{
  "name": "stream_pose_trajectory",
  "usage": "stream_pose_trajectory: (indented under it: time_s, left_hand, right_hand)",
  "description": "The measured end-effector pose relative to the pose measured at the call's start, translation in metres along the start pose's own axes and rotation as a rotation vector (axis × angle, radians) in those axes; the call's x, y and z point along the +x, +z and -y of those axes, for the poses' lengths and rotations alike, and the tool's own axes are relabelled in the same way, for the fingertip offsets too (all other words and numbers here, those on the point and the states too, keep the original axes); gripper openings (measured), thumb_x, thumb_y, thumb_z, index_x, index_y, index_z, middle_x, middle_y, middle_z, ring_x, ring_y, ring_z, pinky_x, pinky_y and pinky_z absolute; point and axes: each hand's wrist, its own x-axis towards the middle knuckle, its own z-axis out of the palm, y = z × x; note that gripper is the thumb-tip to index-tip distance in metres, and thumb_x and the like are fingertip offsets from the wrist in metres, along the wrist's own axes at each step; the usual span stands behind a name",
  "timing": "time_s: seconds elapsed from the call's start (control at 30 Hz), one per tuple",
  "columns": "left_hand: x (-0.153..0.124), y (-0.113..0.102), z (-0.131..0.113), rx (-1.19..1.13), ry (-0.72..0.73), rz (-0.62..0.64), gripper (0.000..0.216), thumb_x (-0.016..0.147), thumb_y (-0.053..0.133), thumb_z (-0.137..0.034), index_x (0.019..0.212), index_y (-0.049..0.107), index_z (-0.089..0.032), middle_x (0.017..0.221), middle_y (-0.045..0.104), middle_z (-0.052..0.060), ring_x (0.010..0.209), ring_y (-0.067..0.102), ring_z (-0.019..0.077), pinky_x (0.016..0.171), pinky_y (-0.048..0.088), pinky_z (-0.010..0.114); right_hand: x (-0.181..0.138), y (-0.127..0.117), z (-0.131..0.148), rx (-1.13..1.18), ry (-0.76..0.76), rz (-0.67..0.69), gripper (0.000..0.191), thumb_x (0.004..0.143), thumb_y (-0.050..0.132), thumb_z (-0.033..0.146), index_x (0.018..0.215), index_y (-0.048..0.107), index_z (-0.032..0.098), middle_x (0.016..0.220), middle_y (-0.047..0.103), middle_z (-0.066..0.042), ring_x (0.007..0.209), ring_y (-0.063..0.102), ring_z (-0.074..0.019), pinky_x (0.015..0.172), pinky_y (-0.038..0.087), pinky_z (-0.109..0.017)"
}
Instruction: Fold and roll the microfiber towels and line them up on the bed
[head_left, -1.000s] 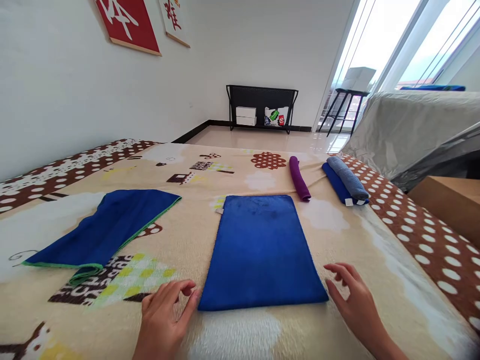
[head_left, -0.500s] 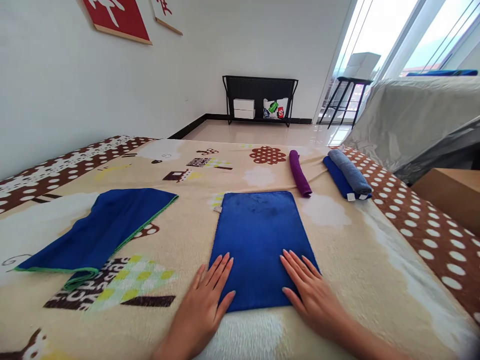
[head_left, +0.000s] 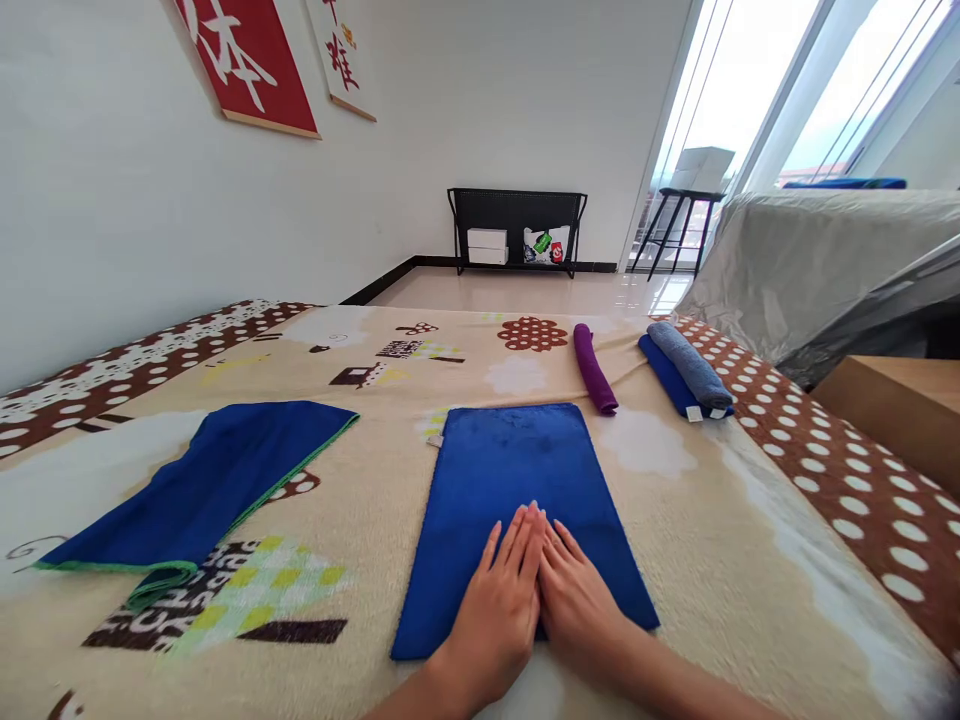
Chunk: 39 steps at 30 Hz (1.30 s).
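Left hand (head_left: pixel 499 605) and right hand (head_left: pixel 574 595) lie flat, spread wide, gripping nothing, on one folded blue towel (head_left: pixel 517 460). One green-edged towel (head_left: pixel 217 475) at nine o'clock; three rolled towels (head_left: pixel 665 373) at one o'clock.

Only the person's hands and lower arms show. The left hand (head_left: pixel 499 610) and the right hand (head_left: pixel 577 600) are bare, with slim, long fingers and plain nails whose finish is too small to make out. The fingers and wrists are bare too. The left forearm (head_left: pixel 409 700) and the right forearm (head_left: pixel 675 680) are uncovered down to the lower edge of the view, where they are cut off.
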Motion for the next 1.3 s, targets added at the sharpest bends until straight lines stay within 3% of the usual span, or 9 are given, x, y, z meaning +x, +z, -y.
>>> stream_pose_trajectory:
  time_s: [0.17, 0.4, 0.53, 0.7, 0.8, 0.93, 1.03, 1.17, 1.3]
  left_hand:
    - [-0.034, 0.003, 0.036, 0.069, 0.036, 0.026, 0.071, 0.098, 0.041, -0.051, 0.156, 0.015, -0.020, 0.158, 0.033, 0.003, 0.143, 0.035, 0.0201, 0.116, 0.029, 0.037]
    - [-0.097, -0.012, 0.072, 0.176, -0.056, -0.066, 0.069, 0.095, 0.049, -0.047, 0.155, 0.024, -0.022, 0.151, 0.045, 0.004, 0.138, 0.043, 0.0193, 0.113, 0.030, 0.032]
    - [-0.048, -0.016, 0.066, 0.098, -0.110, 0.001, 0.064, 0.100, 0.040, -0.036, 0.156, 0.014, -0.022, 0.157, 0.034, 0.004, 0.144, 0.034, 0.0192, 0.116, 0.028, 0.038]
    - [0.040, 0.019, 0.078, -0.085, -0.058, 0.064, 0.058, 0.103, 0.028, -0.032, 0.156, 0.009, -0.021, 0.162, 0.023, 0.006, 0.149, 0.021, 0.0195, 0.120, 0.021, 0.043]
    - [0.035, 0.035, 0.111, -0.096, -0.062, 0.109, 0.060, 0.101, 0.032, -0.047, 0.156, 0.014, -0.028, 0.160, 0.027, 0.003, 0.148, 0.026, 0.0194, 0.120, 0.022, 0.043]
    - [0.001, 0.030, 0.146, -0.041, -0.257, 0.135, 0.059, 0.100, 0.033, -0.051, 0.154, 0.024, -0.030, 0.160, 0.028, 0.003, 0.147, 0.029, 0.0235, 0.119, 0.022, 0.053]
    - [0.014, 0.019, 0.145, -0.032, -0.311, 0.110, 0.052, 0.102, 0.029, -0.042, 0.150, 0.035, -0.023, 0.156, 0.036, 0.007, 0.146, 0.030, 0.0268, 0.119, 0.013, 0.060]
    - [0.082, 0.025, 0.130, -0.076, -0.223, 0.117, 0.054, 0.102, 0.025, -0.033, 0.153, 0.027, -0.016, 0.158, 0.032, 0.008, 0.148, 0.026, 0.0203, 0.121, 0.020, 0.046]
    - [0.132, 0.052, 0.144, -0.106, -0.134, 0.178, 0.052, 0.100, 0.030, -0.032, 0.152, 0.031, -0.024, 0.158, 0.033, -0.001, 0.146, 0.028, 0.0115, 0.119, 0.025, 0.031]
  right_hand:
    - [-0.024, 0.000, -0.022, -0.024, 0.019, 0.097, 0.071, 0.099, 0.042, 0.039, 0.157, 0.004, 0.023, 0.160, 0.019, -0.004, 0.147, 0.025, -0.0237, 0.119, 0.030, -0.047]
    - [-0.082, -0.019, -0.075, -0.118, 0.149, 0.069, 0.069, 0.101, 0.039, 0.038, 0.157, 0.000, 0.028, 0.159, 0.025, -0.002, 0.145, 0.032, -0.0221, 0.117, 0.034, -0.046]
    - [-0.034, -0.022, -0.057, -0.079, 0.111, 0.031, 0.059, 0.102, 0.035, 0.032, 0.157, 0.016, 0.025, 0.160, 0.022, -0.003, 0.147, 0.025, -0.0207, 0.120, 0.029, -0.044]
    - [0.053, 0.003, -0.034, -0.004, 0.026, 0.069, 0.057, 0.099, 0.038, 0.031, 0.153, 0.029, 0.016, 0.160, 0.024, -0.006, 0.149, 0.020, -0.0175, 0.123, 0.023, -0.039]
    - [0.051, 0.007, -0.071, -0.027, 0.106, 0.070, 0.058, 0.101, 0.035, 0.041, 0.154, 0.028, 0.020, 0.159, 0.027, -0.004, 0.148, 0.024, -0.0182, 0.122, 0.023, -0.043]
    - [0.018, -0.007, -0.132, -0.078, 0.270, 0.043, 0.061, 0.102, 0.027, 0.044, 0.153, 0.029, 0.011, 0.157, 0.029, -0.014, 0.146, 0.028, -0.0267, 0.119, 0.022, -0.055]
    - [0.027, -0.010, -0.137, -0.091, 0.291, 0.025, 0.062, 0.102, 0.023, 0.043, 0.153, 0.029, 0.008, 0.158, 0.023, -0.016, 0.148, 0.022, -0.0290, 0.120, 0.014, -0.059]
    - [0.091, 0.006, -0.100, -0.045, 0.138, 0.064, 0.060, 0.102, 0.025, 0.044, 0.155, 0.024, 0.016, 0.161, 0.020, -0.006, 0.150, 0.017, -0.0191, 0.123, 0.014, -0.043]
    - [0.151, 0.024, -0.094, 0.001, 0.034, 0.135, 0.058, 0.101, 0.030, 0.045, 0.154, 0.027, 0.023, 0.160, 0.024, 0.000, 0.149, 0.020, -0.0121, 0.123, 0.014, -0.034]
